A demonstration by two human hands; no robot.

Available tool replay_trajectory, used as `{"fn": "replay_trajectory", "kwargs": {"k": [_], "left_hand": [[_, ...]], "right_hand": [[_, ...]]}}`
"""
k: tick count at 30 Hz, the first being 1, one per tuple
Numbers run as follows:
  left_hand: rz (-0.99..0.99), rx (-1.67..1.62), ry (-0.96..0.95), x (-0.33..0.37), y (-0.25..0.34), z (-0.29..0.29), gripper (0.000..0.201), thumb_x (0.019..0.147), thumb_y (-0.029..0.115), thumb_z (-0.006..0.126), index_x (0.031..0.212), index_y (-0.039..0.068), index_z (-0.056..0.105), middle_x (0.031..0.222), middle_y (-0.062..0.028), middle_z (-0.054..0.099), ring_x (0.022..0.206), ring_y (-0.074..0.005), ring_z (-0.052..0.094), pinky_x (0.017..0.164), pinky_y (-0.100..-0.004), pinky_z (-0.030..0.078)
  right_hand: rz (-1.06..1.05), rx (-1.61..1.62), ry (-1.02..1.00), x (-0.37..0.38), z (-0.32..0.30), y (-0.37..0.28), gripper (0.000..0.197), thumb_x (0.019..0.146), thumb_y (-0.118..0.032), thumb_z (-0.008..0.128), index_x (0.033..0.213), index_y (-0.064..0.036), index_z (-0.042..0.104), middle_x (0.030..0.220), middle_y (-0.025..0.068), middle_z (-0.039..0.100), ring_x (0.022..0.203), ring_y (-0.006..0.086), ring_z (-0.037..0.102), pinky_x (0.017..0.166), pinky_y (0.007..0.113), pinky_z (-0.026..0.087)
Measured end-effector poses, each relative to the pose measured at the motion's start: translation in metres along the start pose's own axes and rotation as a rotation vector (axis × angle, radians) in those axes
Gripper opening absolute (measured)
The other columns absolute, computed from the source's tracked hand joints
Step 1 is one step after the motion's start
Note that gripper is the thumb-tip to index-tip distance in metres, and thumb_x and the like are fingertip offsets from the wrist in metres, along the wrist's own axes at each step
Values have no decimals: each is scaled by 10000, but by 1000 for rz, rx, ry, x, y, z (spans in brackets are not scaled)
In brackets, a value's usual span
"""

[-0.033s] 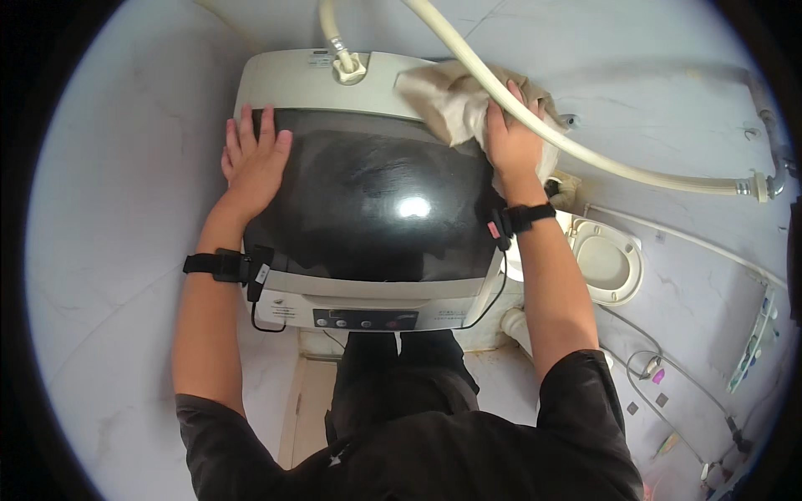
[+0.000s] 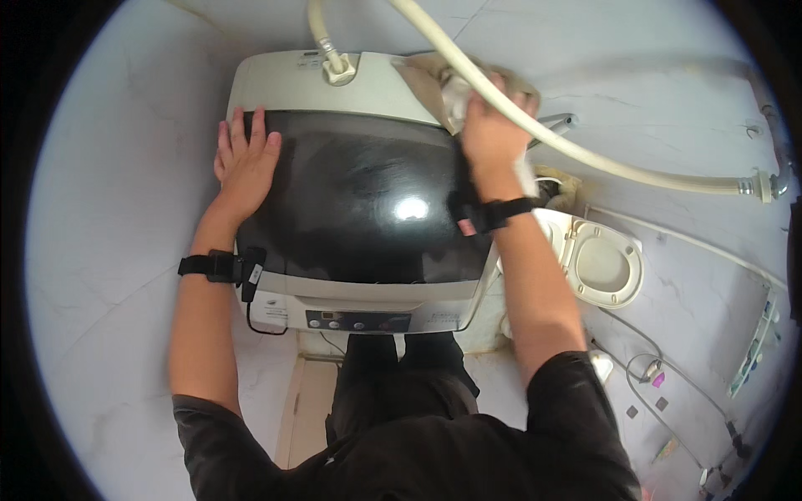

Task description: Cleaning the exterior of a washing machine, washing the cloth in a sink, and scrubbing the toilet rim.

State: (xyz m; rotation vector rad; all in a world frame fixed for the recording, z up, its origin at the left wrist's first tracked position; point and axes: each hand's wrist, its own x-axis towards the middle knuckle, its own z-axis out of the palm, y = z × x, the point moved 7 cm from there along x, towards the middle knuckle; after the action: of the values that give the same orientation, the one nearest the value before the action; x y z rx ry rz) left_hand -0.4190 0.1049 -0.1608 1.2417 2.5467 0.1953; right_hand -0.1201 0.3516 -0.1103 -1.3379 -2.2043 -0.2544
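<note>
A top-loading washing machine with a dark glossy lid (image 2: 359, 200) and pale body (image 2: 259, 79) stands in front of me. My left hand (image 2: 247, 171) lies flat on the lid's left edge, fingers spread. At the far right corner, my right hand (image 2: 494, 138) presses a beige and white cloth (image 2: 426, 79) against the machine. Its fingertips are partly hidden by the cloth and by a cream hose (image 2: 443, 42) that crosses above them. Both wrists wear black straps with small devices.
A water inlet connector (image 2: 340, 71) joins the machine's back panel. The cream hose runs right to a wall pipe (image 2: 784, 179). A toilet with a raised seat (image 2: 603, 265) stands at the right, near cables (image 2: 643, 334) and a wall rack (image 2: 752, 342). Buttons line the front panel (image 2: 359, 321).
My right hand has shifted left and slightly up with the cloth, whose loose flap is now folded differently. My left hand stays on the lid's edge. The view has shifted slightly.
</note>
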Motion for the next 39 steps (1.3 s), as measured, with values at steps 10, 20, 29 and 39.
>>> {"fn": "replay_trajectory", "kwargs": {"k": [10,20,29,39], "left_hand": [[103,-39,330,9,-24,4,573,1104,532,262,1619,292,334,1699,-70,231,1559,-359,183,1213,-603,157],[91,111,530,-82,89,-7,562,995,339,643,1508,171,487,1576,-119,445,1450,-370,407,1139,-558,333],[239,-135,171,-282,144,58,585,869,115,693,1423,14,531,1565,-192,457,1440,-411,427,1145,-551,348],[450,-18,189,-259,125,54,682,754,84,788,1396,61,559,1468,-106,551,1342,-340,518,1072,-511,407]], "right_hand": [[-511,743,-608,-160,-60,-90,585,895,-381,733,1419,-162,589,1451,204,492,1449,411,417,1196,567,327],[-383,371,-400,-25,-5,39,677,890,-323,711,1521,-243,479,1380,251,518,1395,472,431,1133,546,392],[-823,640,-729,-231,-96,-8,871,695,-400,820,1505,-337,505,1289,179,538,1405,468,409,1135,640,348],[-386,324,-116,-53,-24,-39,649,826,-420,736,1428,-224,593,1288,194,595,1364,468,439,1133,596,332]]}}
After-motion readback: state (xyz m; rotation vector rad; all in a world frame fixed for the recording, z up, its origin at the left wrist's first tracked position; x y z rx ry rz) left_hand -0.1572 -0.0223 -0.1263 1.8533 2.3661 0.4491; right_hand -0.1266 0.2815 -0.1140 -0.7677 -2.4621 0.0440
